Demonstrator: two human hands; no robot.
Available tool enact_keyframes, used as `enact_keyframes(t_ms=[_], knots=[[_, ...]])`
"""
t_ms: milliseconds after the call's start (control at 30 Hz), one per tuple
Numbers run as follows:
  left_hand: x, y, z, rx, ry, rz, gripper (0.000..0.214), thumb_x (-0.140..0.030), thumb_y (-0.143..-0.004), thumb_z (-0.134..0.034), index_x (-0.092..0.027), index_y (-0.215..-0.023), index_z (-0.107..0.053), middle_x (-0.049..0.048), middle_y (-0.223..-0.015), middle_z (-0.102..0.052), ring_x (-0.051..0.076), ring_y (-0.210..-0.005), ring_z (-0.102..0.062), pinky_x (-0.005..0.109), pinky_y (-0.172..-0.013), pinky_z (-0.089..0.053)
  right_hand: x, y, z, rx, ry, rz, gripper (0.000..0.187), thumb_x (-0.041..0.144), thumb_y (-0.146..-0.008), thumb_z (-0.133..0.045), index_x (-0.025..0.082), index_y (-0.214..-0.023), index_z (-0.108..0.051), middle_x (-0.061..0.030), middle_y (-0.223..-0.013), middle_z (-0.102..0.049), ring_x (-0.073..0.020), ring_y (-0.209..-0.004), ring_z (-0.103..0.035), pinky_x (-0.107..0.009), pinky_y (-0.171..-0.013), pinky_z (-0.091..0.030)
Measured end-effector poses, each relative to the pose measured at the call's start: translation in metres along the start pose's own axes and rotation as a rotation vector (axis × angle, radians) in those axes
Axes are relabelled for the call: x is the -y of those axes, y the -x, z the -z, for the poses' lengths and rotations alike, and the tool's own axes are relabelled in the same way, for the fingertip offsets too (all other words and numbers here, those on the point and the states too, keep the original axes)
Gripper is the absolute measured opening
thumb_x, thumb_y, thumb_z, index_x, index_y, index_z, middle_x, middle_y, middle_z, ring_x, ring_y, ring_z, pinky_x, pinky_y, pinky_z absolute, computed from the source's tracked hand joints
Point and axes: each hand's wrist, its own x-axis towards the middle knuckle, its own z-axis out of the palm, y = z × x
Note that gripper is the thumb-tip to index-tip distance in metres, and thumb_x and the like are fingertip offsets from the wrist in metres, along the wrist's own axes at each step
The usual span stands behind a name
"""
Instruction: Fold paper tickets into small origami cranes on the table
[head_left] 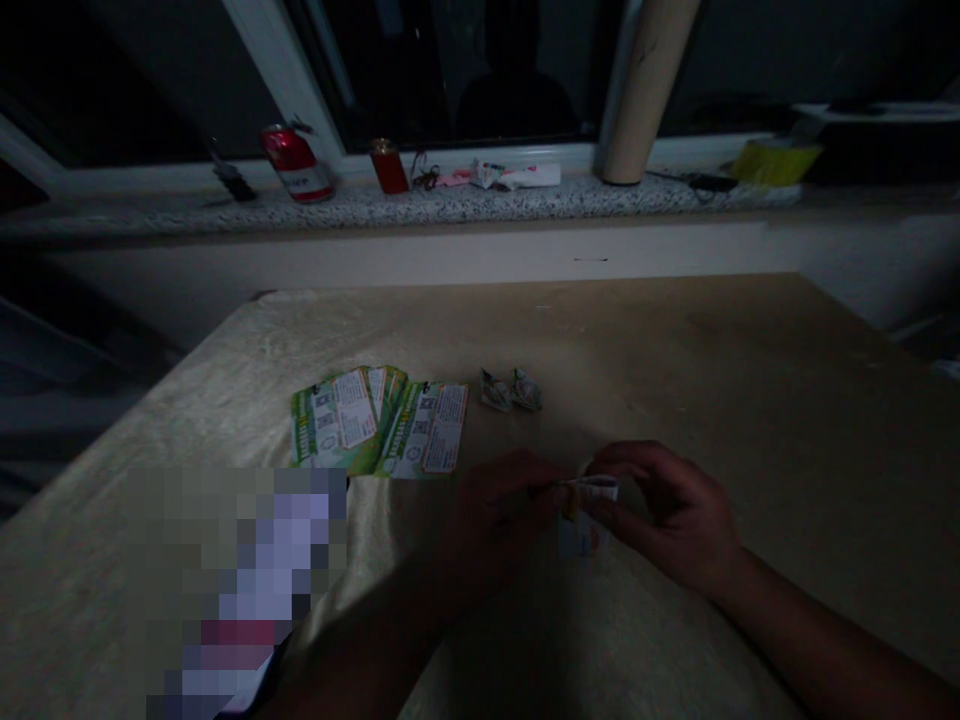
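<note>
My left hand (510, 505) and my right hand (667, 510) meet over the table, both pinching a small folded printed paper (585, 530). Its upper edge shows folded layers, and its lower part hangs toward the tabletop. Dim light hides much of the left fingers and the fine print. Beyond my hands lie two small crumpled wrapped pieces (495, 390), side by side. To their left, several green printed leaflets (424, 430) overlap in a spread.
A blurred-out bright rectangular object (262, 590) lies beside my left forearm on the cloth-covered table (675, 340). On the windowsill (450, 205) stand a red can (298, 165), a small red container (388, 167), a cardboard tube (649, 95) and a yellow item (776, 162).
</note>
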Motion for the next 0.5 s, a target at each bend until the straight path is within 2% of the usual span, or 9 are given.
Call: enact_keyframes(t_ms=[167,333,500], knots=[[0.0031,0.0011,-0.0011,-0.027,-0.027,-0.122,0.009,-0.019,-0.092,-0.068,-0.018,-0.094,-0.077,0.0027,-0.084,-0.074,0.013,-0.074,-0.069,0.022,-0.067,-0.052,0.0016,-0.0053,-0.0002,0.060,-0.117,-0.063,0.007,0.022,-0.087,-0.077,0.022,-0.094,-0.074,-0.0034,-0.078,-0.076,-0.0162,-0.067,-0.071,-0.026,-0.060,-0.056],[0.0050,0.0033,-0.0030,-0.045,-0.057,-0.143,0.009,-0.018,-0.089,-0.073,-0.020,-0.097,-0.076,0.0006,-0.082,-0.075,0.011,-0.073,-0.069,0.021,-0.068,-0.052,0.0018,-0.0078,-0.0007,0.045,-0.184,-0.068,0.011,0.018,-0.085,-0.079,0.023,-0.094,-0.078,-0.0036,-0.081,-0.077,-0.0161,-0.072,-0.071,-0.026,-0.064,-0.056],[0.0019,0.0026,-0.0021,-0.065,-0.106,-0.156,0.004,-0.018,-0.088,-0.074,-0.019,-0.091,-0.076,0.0010,-0.080,-0.075,0.012,-0.071,-0.068,0.021,-0.066,-0.052,0.0008,-0.0086,0.0004,0.043,-0.223,-0.087,0.011,0.019,-0.083,-0.082,0.024,-0.093,-0.081,-0.0044,-0.082,-0.077,-0.0173,-0.075,-0.072,-0.027,-0.065,-0.058]])
